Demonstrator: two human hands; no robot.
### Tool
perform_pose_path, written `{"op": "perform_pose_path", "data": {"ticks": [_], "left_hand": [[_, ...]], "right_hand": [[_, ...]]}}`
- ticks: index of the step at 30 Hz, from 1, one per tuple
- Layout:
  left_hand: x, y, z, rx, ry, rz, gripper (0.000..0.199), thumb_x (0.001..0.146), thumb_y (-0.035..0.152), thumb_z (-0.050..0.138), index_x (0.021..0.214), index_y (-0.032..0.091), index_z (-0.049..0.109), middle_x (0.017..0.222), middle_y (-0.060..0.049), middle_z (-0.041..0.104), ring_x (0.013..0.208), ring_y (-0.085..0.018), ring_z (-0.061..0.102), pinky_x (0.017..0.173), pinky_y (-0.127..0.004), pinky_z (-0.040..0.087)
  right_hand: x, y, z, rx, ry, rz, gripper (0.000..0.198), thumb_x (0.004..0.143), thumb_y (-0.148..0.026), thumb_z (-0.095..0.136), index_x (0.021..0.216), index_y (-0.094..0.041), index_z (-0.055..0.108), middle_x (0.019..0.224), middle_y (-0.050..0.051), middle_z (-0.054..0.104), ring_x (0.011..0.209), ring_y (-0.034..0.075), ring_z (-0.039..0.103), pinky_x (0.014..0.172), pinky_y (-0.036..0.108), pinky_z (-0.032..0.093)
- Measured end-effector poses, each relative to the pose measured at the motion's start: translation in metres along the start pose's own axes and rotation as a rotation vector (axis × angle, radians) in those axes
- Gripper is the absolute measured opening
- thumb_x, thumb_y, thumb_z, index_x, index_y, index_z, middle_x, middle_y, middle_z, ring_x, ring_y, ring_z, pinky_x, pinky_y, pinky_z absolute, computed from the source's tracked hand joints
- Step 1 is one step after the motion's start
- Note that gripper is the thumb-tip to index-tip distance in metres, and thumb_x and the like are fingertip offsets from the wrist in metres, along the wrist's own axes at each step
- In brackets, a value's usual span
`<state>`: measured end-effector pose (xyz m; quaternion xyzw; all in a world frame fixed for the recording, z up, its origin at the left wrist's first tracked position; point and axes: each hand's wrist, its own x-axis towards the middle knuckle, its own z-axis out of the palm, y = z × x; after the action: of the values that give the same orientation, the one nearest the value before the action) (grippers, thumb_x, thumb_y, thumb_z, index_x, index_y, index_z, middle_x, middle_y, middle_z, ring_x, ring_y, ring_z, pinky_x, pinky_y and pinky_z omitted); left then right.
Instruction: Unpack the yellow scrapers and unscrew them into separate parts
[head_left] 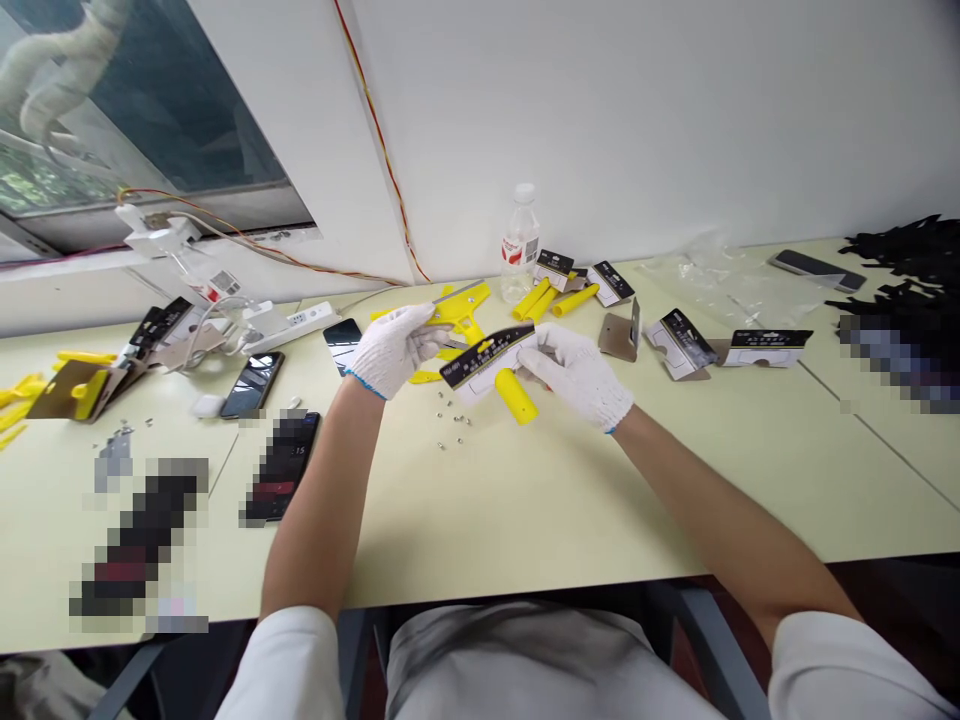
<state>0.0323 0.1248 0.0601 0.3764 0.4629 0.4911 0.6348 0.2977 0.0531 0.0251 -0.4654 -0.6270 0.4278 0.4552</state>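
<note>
My left hand [397, 350], in a white knit glove, is closed on a yellow scraper head [459, 306] with a metal strip along its top edge. My right hand [574, 375], gloved too, pinches a black-and-white cardboard packaging card [480, 365]. A yellow tube handle [517, 398] with a rounded end sticks out below the card at the right fingers; whether they grip it as well is partly hidden. Small metal screws [456, 418] lie scattered on the table under the hands. More yellow parts [427, 377] show behind the left fingers.
Behind the hands stand a plastic bottle [521, 245] and several yellow handles [576, 300]. Folded cards [681, 345] and a clear bag [720, 285] lie rightward, near black gloves [900, 265]. Phones [253, 385], a power strip [300, 322] and yellow pieces [19, 395] occupy the left.
</note>
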Motion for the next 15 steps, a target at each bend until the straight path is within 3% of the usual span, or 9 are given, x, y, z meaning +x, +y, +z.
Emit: {"op": "perform_pose_path", "data": {"ticks": [4,8,10,12,14,15], "left_hand": [[0.007,0.008,-0.014,-0.095,0.102,0.089,0.014,0.097,0.018,0.085,0.092,0.014,0.072,0.074,-0.007,0.080,0.060,-0.013,0.076,0.053,-0.016,0.057],[0.013,0.016,-0.026,-0.126,0.209,0.203,0.018,0.096,0.019,0.087,0.092,0.016,0.070,0.072,-0.005,0.078,0.059,-0.013,0.075,0.053,-0.016,0.056],[0.014,0.020,-0.028,-0.143,0.277,0.249,0.018,0.098,0.019,0.086,0.090,0.017,0.069,0.071,-0.004,0.077,0.057,-0.012,0.073,0.053,-0.016,0.056],[0.013,0.024,-0.029,-0.176,0.314,0.277,0.018,0.102,0.018,0.080,0.089,0.017,0.068,0.072,-0.004,0.078,0.056,-0.010,0.071,0.051,-0.015,0.054],[0.012,0.027,-0.029,-0.204,0.323,0.297,0.018,0.103,0.018,0.078,0.088,0.018,0.068,0.074,-0.004,0.079,0.055,-0.009,0.069,0.050,-0.014,0.052],[0.011,0.028,-0.029,-0.209,0.324,0.304,0.018,0.103,0.018,0.079,0.088,0.018,0.068,0.075,-0.003,0.079,0.055,-0.008,0.069,0.049,-0.014,0.052]], "right_hand": [[-0.022,0.000,-0.013,-0.178,-0.100,-0.046,0.021,0.100,-0.041,0.074,0.092,-0.021,0.074,0.088,0.003,0.078,0.081,0.021,0.070,0.079,0.034,0.058],[-0.044,-0.006,-0.027,-0.153,-0.160,-0.140,0.020,0.103,-0.038,0.072,0.098,-0.021,0.080,0.098,0.006,0.082,0.089,0.023,0.075,0.086,0.036,0.061],[-0.043,-0.001,-0.040,-0.117,-0.074,-0.115,0.019,0.105,-0.039,0.073,0.100,-0.022,0.080,0.099,0.006,0.083,0.092,0.023,0.077,0.089,0.037,0.064],[-0.029,0.014,-0.060,-0.121,0.140,-0.057,0.024,0.106,-0.046,0.073,0.102,-0.023,0.078,0.096,0.007,0.081,0.090,0.024,0.077,0.089,0.039,0.067],[-0.010,0.037,-0.082,-0.229,0.340,-0.019,0.029,0.107,-0.051,0.072,0.104,-0.023,0.076,0.092,0.007,0.079,0.089,0.025,0.077,0.092,0.043,0.068],[0.000,0.048,-0.092,-0.318,0.369,0.018,0.029,0.107,-0.050,0.070,0.110,-0.021,0.076,0.095,0.009,0.080,0.095,0.028,0.078,0.096,0.047,0.068]]}}
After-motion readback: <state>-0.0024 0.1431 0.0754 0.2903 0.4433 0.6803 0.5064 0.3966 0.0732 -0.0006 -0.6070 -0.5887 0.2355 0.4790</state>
